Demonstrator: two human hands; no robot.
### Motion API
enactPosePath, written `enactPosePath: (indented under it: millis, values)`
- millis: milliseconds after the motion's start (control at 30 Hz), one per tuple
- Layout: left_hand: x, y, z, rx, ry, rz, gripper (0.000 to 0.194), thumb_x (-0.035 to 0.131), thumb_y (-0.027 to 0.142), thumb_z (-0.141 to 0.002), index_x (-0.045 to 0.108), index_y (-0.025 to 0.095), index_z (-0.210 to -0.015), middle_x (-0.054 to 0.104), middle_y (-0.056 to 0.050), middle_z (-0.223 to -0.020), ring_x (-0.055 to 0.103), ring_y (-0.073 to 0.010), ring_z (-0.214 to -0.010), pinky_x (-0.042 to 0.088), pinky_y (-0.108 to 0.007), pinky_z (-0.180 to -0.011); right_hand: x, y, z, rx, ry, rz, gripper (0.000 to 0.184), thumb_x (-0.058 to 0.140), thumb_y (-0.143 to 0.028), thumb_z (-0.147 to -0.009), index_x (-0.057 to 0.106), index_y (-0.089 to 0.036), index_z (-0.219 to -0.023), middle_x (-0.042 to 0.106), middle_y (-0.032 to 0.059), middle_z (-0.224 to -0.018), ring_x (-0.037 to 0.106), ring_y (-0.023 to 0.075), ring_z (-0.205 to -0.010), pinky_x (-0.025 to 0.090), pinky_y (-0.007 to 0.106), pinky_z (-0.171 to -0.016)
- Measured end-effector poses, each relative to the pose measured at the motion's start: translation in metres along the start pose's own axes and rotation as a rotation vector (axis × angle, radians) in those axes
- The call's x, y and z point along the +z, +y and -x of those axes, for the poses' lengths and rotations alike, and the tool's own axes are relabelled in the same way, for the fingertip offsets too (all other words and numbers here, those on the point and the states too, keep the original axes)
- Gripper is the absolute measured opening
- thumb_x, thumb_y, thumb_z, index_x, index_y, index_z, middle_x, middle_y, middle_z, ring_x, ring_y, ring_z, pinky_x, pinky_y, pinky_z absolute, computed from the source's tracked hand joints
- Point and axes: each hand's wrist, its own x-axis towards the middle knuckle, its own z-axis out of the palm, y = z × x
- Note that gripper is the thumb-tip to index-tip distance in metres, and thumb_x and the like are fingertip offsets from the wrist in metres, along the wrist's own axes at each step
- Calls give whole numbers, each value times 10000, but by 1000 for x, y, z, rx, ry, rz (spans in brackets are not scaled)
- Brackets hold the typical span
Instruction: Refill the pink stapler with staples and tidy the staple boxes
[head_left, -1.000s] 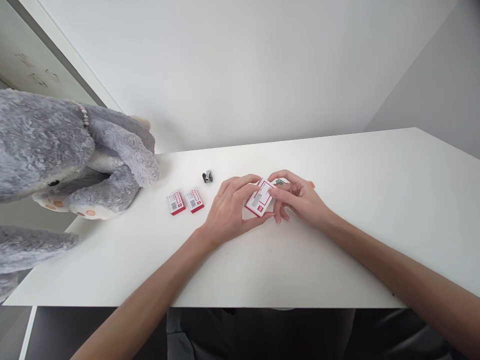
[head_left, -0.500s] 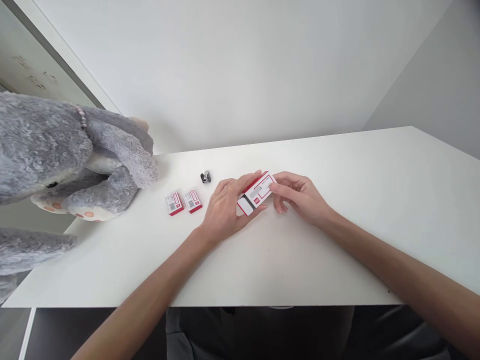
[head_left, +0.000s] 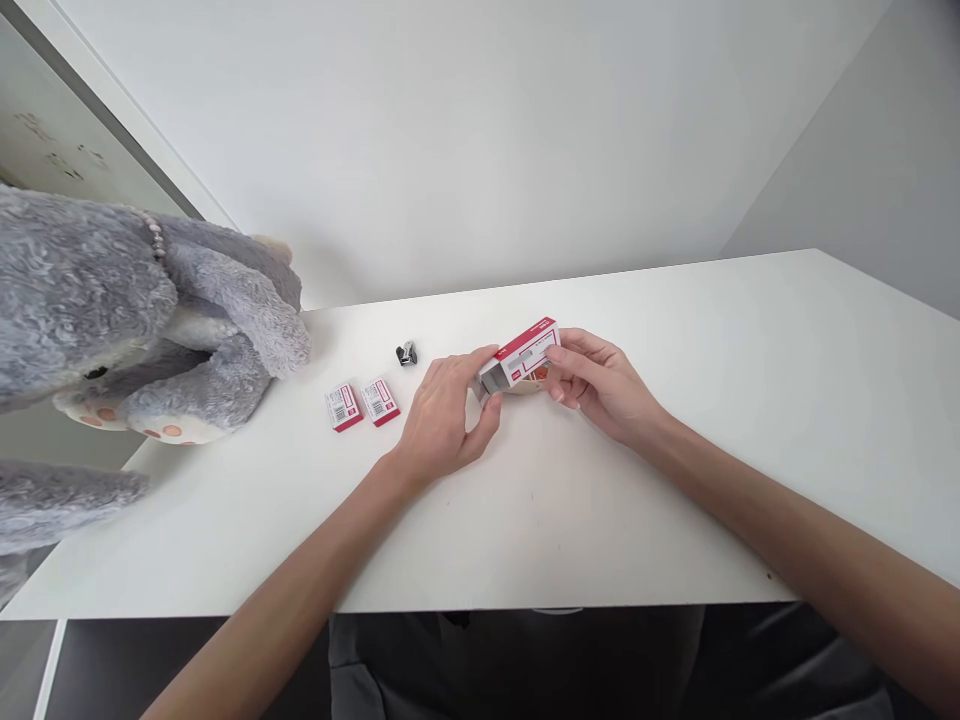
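Turned since the earlier frame, the box (head_left: 525, 352) now shows its open end at the left fingers, and its far end has risen at the right fingers. That box is tilted between the two hands, above the table (head_left: 637, 520).

The right hand (head_left: 604, 390) grips it near the far end, thumb on the printed face and the other fingers curled behind and below. The left hand (head_left: 439, 420) has its forefinger and thumb spread on either side of the open end, at the flap; whether they pinch it, I cannot tell.

Just below the box, between both sets of fingers, a tan and orange item (head_left: 525, 388) is partly hidden. Left of the left fingers lie two closed packs, one (head_left: 344, 408) just beside the other (head_left: 381, 401). Beyond them and nearer those fingers sits a black and silver gadget (head_left: 407, 353). Farther left is a grey plush toy (head_left: 240, 300).
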Motion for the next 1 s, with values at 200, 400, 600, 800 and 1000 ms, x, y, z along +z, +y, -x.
enactPosePath:
  millis: [200,400,600,800,1000]
  values:
    - [-2,2,0,15,-129,73,625,472,176,-1028,280,232,-1620,667,-158,-1367,676,-266,-1140,540,-451,-932,-1,-2,-1,38,24,-45,200,829,-389,-831,705,-287,-950,648,-25,-741,533,128,-581,406,281,-493]
    - [-1,2,0,49,-152,101,638,502,131,-1012,299,203,-1613,635,-173,-1431,644,-269,-1243,536,-456,-990,-3,-2,-2,21,22,-34,174,811,-365,-820,691,-289,-920,643,-2,-791,539,152,-666,408,277,-496]
    - [-1,2,0,5,-180,90,612,551,303,-1050,308,233,-1607,647,-166,-1421,645,-294,-1265,527,-473,-1009,-1,-4,-1,37,53,-8,235,814,-412,-812,657,-286,-934,652,-8,-825,543,138,-633,461,292,-519]
    - [0,-2,3,-39,-131,48,497,392,335,-1105,340,214,-1585,699,-146,-1284,680,-248,-1040,518,-433,-943,-1,-4,-2,24,75,-2,294,821,-471,-822,645,-302,-986,632,-37,-767,553,125,-577,480,301,-518]
    - [5,-2,6,-78,-71,52,443,453,287,-1095,384,224,-1527,726,-109,-1186,711,-213,-956,536,-401,-896,0,-5,-2,74,66,-49,382,881,-453,-766,626,-305,-1009,678,-36,-797,575,117,-543,372,265,-421]
